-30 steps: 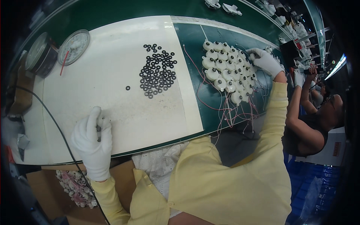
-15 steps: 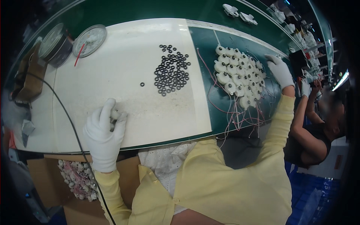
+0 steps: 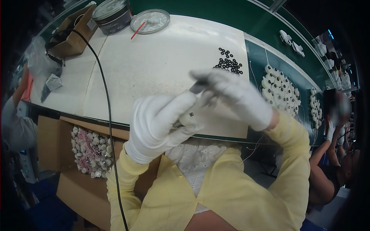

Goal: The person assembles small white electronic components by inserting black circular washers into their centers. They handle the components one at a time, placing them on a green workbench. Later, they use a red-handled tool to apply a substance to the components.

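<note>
White gloves (image 3: 144,133) cover both hands, which meet near the middle of the frame, above the tabletop (image 3: 154,65). The left hand (image 3: 163,121) curls its fingers and thumb around a small white part (image 3: 189,118) – a dark metallic dot shows on it. The right hand (image 3: 237,96) is blurred, its greyed fingers bent over the left one's fingertips; whether it pinches anything I cannot tell.

Black rings (image 3: 232,65) lie loose on the white surface beyond the right hand, partly hidden by it. Right of them, on green, stand rows of round white units (image 3: 275,86) with black tops; a second group (image 3: 316,109) sits nearer the right edge.

At upper left are a cardboard box (image 3: 73,38), a tin (image 3: 111,19) and a round lid (image 3: 161,24) with white stuff and a red stick (image 3: 137,30) on it. A black cable (image 3: 108,100) hangs down the left side, crossing a carton (image 3: 83,192) of wired parts (image 3: 90,152) – lower left. At the right edge, a co-worker (image 3: 322,181) shows.
</note>
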### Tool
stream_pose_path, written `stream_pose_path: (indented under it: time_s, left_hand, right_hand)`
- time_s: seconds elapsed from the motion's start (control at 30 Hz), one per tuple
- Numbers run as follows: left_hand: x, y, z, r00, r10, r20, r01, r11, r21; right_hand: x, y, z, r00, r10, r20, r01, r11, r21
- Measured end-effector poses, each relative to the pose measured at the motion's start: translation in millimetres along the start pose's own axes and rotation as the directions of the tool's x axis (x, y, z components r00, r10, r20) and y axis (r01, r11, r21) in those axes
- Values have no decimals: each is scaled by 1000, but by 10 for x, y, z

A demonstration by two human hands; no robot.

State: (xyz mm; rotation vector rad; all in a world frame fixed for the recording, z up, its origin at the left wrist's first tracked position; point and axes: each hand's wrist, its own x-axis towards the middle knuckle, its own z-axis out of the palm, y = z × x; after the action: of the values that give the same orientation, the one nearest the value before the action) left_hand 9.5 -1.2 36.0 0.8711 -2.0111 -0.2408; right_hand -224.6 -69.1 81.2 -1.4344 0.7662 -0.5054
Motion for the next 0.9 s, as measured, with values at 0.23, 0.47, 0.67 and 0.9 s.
stream_pose_path:
  time_s: [0.23,0.47,0.67,0.9]
  left_hand:
    - [9,-75,106,987,-79,-142,99,985,140]
    - [-17,70,185,955,-265,130,243,957,160]
    - [-7,153,124,964,-248,92,237,965,115]
    - [-165,-8,69,934,-355,31,345,922,177]
  right_hand:
    - [130,117,383,981,111,159,-178,839,513]
    - [111,343,334,971,225,75,-238,914,330]
    - [-10,328,418,977,212,-35,-182,902,391]
    - [164,17,111,909,-86,-408,233,916,325]
